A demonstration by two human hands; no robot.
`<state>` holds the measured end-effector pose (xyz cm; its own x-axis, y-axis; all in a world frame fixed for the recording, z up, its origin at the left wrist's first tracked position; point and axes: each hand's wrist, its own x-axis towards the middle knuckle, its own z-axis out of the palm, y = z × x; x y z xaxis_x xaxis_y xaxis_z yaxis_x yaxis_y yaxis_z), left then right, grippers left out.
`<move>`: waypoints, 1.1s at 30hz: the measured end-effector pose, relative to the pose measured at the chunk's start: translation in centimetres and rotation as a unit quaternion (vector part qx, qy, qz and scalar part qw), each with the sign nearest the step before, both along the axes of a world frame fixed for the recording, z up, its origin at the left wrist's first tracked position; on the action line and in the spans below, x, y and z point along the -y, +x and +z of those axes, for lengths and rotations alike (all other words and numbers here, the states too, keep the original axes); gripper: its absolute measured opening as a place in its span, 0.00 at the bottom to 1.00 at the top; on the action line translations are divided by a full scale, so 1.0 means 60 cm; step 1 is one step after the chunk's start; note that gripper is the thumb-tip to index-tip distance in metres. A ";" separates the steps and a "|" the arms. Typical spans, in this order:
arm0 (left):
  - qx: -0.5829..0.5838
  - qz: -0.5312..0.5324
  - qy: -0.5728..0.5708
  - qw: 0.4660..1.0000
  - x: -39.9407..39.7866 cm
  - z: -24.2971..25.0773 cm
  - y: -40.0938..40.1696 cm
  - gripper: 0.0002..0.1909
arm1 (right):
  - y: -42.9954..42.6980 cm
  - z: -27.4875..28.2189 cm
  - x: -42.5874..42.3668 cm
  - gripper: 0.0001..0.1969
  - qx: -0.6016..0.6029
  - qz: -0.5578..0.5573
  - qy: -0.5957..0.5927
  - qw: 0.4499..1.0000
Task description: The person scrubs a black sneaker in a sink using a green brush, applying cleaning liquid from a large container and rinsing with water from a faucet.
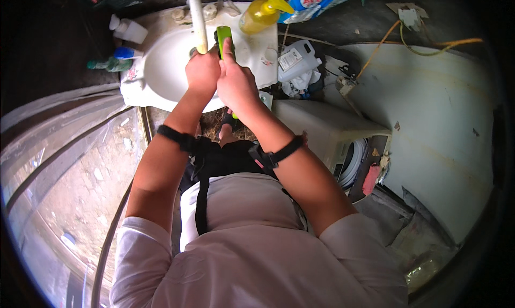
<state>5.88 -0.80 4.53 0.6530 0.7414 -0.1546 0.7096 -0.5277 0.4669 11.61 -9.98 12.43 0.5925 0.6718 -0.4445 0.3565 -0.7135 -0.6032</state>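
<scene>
In my right hand (237, 81) is a bright green, flat-backed tool (225, 36) with a dark underside, possibly a brush; one finger lies along its back. My left hand (203, 68) is bent into a loose fist just under the end of the white faucet spout (197, 20). Its fingers point away and are hidden, so what it holds does not show. Both hands are side by side, close together or touching, above the white washbasin (161, 72). No water stream can be made out.
A yellow pump bottle (257, 18) stands on the basin's back right rim, beside a blue packet (314, 4). A white bottle (130, 31) and green bottle (110, 64) lie left. Right are a plastic jug (295, 60), a washing machine (318, 119) and an orange cable (378, 50).
</scene>
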 end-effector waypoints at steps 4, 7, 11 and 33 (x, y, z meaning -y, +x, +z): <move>0.035 -0.027 0.042 0.998 -0.001 -0.031 -0.006 0.12 | 0.043 -0.010 -0.028 0.41 -0.006 -0.045 0.022 0.999; -0.006 -0.010 0.069 0.998 -0.009 -0.013 -0.003 0.12 | 0.034 -0.015 -0.007 0.44 -0.011 -0.021 0.043 0.999; -0.009 0.020 0.070 0.997 -0.015 -0.030 0.000 0.12 | 0.026 0.011 0.003 0.42 -0.034 0.016 -0.013 0.999; 0.000 0.006 0.019 1.000 -0.002 0.001 0.004 0.12 | 0.010 0.015 -0.001 0.34 -0.046 -0.024 -0.031 0.998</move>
<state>6.13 -0.68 4.58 0.6443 0.7544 -0.1257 0.7158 -0.5370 0.4463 12.23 -9.90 13.35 0.5786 0.6122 -0.5388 0.2653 -0.7660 -0.5855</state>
